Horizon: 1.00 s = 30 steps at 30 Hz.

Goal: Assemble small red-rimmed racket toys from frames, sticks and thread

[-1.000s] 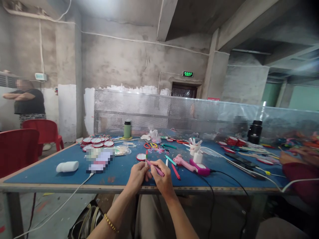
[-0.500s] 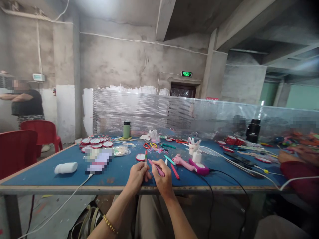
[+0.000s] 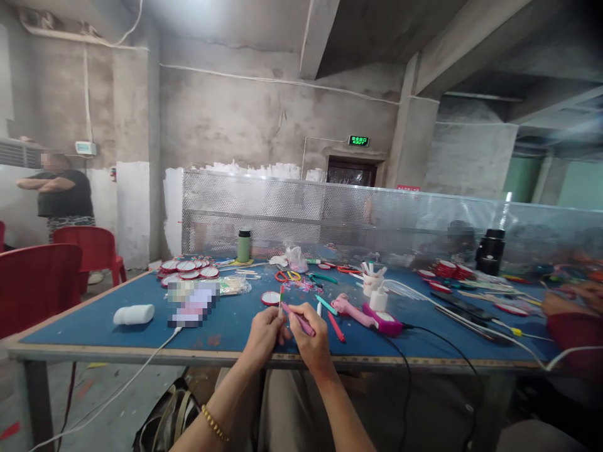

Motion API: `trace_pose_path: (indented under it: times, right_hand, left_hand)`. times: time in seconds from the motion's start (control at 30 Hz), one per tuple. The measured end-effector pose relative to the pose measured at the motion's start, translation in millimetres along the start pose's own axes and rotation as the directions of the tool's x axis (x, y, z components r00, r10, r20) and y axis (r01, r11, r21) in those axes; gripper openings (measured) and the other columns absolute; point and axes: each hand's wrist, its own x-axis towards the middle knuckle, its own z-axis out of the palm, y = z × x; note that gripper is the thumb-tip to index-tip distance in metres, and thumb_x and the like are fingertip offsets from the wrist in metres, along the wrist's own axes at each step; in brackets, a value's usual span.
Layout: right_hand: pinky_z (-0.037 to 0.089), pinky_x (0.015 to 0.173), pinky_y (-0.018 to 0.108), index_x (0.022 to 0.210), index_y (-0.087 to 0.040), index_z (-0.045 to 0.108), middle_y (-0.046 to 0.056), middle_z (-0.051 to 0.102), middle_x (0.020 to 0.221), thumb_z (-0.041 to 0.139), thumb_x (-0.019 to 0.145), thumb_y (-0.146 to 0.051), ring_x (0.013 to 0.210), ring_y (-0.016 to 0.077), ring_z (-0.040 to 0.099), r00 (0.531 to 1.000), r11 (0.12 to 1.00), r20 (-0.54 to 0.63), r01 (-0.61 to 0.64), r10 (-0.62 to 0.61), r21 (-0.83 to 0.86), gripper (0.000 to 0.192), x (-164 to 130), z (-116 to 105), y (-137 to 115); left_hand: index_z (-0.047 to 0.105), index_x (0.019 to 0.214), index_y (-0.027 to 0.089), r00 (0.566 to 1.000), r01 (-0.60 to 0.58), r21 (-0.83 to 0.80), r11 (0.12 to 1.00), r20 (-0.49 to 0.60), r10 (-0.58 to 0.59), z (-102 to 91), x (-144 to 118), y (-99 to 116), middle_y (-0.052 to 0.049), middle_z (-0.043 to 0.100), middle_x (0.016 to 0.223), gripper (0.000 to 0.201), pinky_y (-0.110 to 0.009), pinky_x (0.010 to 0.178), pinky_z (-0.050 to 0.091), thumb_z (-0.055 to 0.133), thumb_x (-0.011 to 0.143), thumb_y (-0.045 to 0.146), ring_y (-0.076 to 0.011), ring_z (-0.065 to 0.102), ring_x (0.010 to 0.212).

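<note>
Still both hands [image 3: 287, 336] on sticks [image 3: 296, 319].

Two hands at the near edge of a blue table [image 3: 94, 323].
The left hand [image 3: 264, 336] pinches an upright thin stick [image 3: 281, 299]; the right hand [image 3: 313, 339] grips a pink marker [image 3: 298, 319], angled toward it.

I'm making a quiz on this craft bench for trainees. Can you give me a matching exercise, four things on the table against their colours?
Things:
1. flask
2. glue gun
3. scissors
4. lying bottle

Colours:
A. white
B. pink and magenta
C. green with a dark cap
D. orange and yellow handles

Pairs: 1-C, 2-B, 3-D, 4-A
</note>
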Motion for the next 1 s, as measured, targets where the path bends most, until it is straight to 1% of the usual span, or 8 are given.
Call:
trace_pose_path:
  times: [0.1, 0.27, 0.43, 0.53, 0.7, 0.77, 0.9, 1.0]
  right_hand:
    - [0.048, 0.068, 0.026, 0.092, -0.020, 0.067, 0.001, 0.063, 0.080, 0.054, 0.094, -0.021, 0.072, 0.0157, 0.060, 1.000, 1.000, 0.007, 0.004, -0.004, -0.003, 0.014, -1.1, 0.3, 2.1]
    - [0.047, 0.068, 0.026, 0.088, -0.020, 0.066, 0.001, 0.064, 0.079, 0.055, 0.093, -0.021, 0.072, 0.0158, 0.060, 0.998, 0.999, -0.066, -0.019, 0.017, -0.034, 0.012, -2.8, -0.5, 4.8]
    - [0.048, 0.069, 0.027, 0.093, -0.020, 0.068, 0.002, 0.064, 0.082, 0.054, 0.094, -0.021, 0.074, 0.0160, 0.061, 1.000, 1.000, -0.024, 0.013, -0.014, -0.021, 0.014, -1.5, 0.7, 3.6]
    - [0.049, 0.069, 0.027, 0.093, -0.021, 0.068, 0.002, 0.064, 0.081, 0.054, 0.094, -0.020, 0.074, 0.0161, 0.061, 1.000, 0.999, -0.011, 0.025, -0.025, -0.026, 0.014, -0.9, 1.8, 3.0]
    - [0.047, 0.067, 0.027, 0.089, -0.021, 0.066, 0.001, 0.064, 0.079, 0.054, 0.094, -0.021, 0.071, 0.0158, 0.059, 0.998, 0.998, -0.068, -0.010, 0.006, -0.058, 0.013, -2.4, 1.3, 3.3]
    - [0.047, 0.067, 0.027, 0.090, -0.021, 0.066, 0.001, 0.064, 0.079, 0.053, 0.094, -0.021, 0.071, 0.0157, 0.060, 0.998, 0.999, -0.060, -0.008, 0.005, -0.046, 0.013, -2.5, 1.2, 3.1]
    - [0.048, 0.068, 0.027, 0.093, -0.021, 0.067, 0.001, 0.063, 0.081, 0.053, 0.095, -0.021, 0.073, 0.0158, 0.060, 1.000, 0.999, -0.013, 0.022, -0.022, -0.023, 0.014, -1.2, 1.3, 2.8]
    - [0.048, 0.067, 0.027, 0.090, -0.020, 0.067, 0.001, 0.064, 0.079, 0.053, 0.094, -0.021, 0.072, 0.0158, 0.060, 0.998, 0.999, -0.056, 0.003, -0.005, -0.046, 0.014, -1.2, 0.6, 2.6]
  left_hand:
    - [0.053, 0.066, 0.019, 1.000, -0.009, 0.021, 1.000, -0.007, 0.009, -0.1, -0.8, 1.2, 0.000, 0.061, 0.050, 0.028, -0.023, 0.046, 0.035, 0.057, 0.074, 0.045, -0.0118, 0.050, 0.040]
    - [0.054, 0.072, 0.019, 1.000, 0.017, 0.047, 0.999, 0.002, -0.017, -1.6, -0.7, -0.1, -0.003, 0.066, 0.055, 0.026, -0.022, 0.045, 0.033, 0.054, 0.076, 0.045, -0.0119, 0.051, 0.041]
    - [0.054, 0.070, 0.019, 1.000, 0.003, 0.043, 0.999, 0.007, -0.003, -1.2, -1.0, 1.7, -0.002, 0.065, 0.053, 0.028, -0.023, 0.045, 0.034, 0.055, 0.075, 0.046, -0.0122, 0.051, 0.041]
    - [0.052, 0.067, 0.020, 1.000, -0.010, 0.044, 0.999, 0.008, 0.010, -1.0, -1.1, 1.9, -0.001, 0.063, 0.052, 0.030, -0.023, 0.046, 0.034, 0.057, 0.075, 0.048, -0.0122, 0.051, 0.041]
    - [0.055, 0.073, 0.019, 1.000, 0.031, 0.028, 0.999, 0.005, -0.031, -1.7, 0.3, -2.0, -0.002, 0.066, 0.054, 0.028, -0.023, 0.045, 0.032, 0.057, 0.074, 0.048, -0.0126, 0.051, 0.040]
    - [0.055, 0.072, 0.019, 0.999, 0.033, 0.027, 0.999, 0.006, -0.033, -1.7, 0.5, -2.4, -0.002, 0.066, 0.054, 0.030, -0.023, 0.044, 0.032, 0.057, 0.074, 0.049, -0.0126, 0.051, 0.040]
    - [0.053, 0.067, 0.019, 1.000, -0.001, 0.037, 0.999, 0.009, 0.001, -1.4, -0.3, -0.4, -0.002, 0.064, 0.053, 0.032, -0.023, 0.045, 0.033, 0.058, 0.076, 0.050, -0.0120, 0.051, 0.040]
    - [0.055, 0.070, 0.019, 1.000, 0.014, 0.031, 0.999, 0.006, -0.015, -1.7, -0.5, 0.2, -0.002, 0.065, 0.053, 0.029, -0.023, 0.045, 0.033, 0.058, 0.075, 0.047, -0.0121, 0.051, 0.040]
